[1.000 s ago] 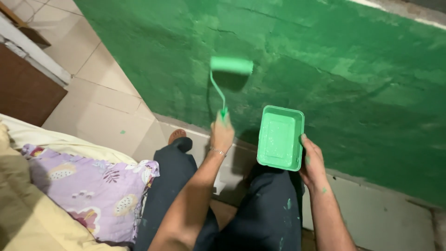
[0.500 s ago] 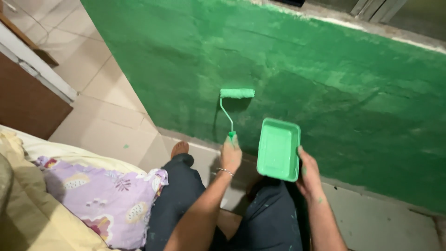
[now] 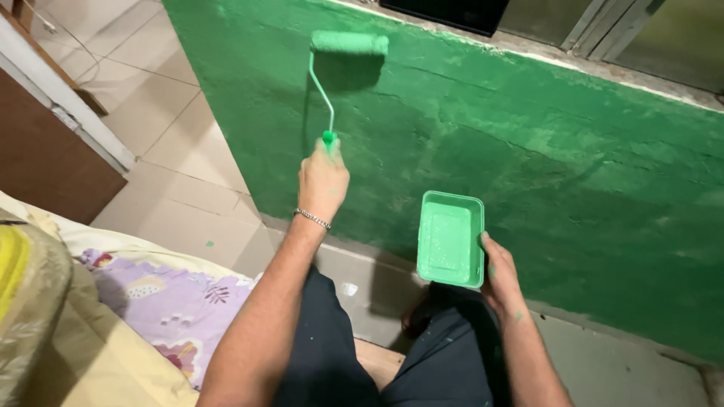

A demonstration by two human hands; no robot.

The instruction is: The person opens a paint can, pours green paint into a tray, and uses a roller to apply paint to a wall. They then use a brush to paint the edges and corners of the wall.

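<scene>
My left hand (image 3: 323, 181) grips the handle of a small paint roller (image 3: 348, 43) coated in light green paint. The roller head lies against the green wall (image 3: 528, 151) near its upper edge. My right hand (image 3: 499, 273) holds a light green paint tray (image 3: 451, 240) by its right side, just in front of the wall's lower part. A thin chain bracelet sits on my left wrist. My legs in dark, paint-flecked trousers are below the tray.
Beige floor tiles (image 3: 173, 173) run along the left of the wall. A purple patterned cushion (image 3: 177, 301) and yellow bedding (image 3: 90, 362) lie at lower left. A brown door (image 3: 45, 158) stands at far left. A pale unpainted strip (image 3: 626, 362) borders the wall's base.
My left hand has lifted the roller from low on the wall, beside the tray, up toward the wall's top edge. The tray in my right hand has stayed about where it was.
</scene>
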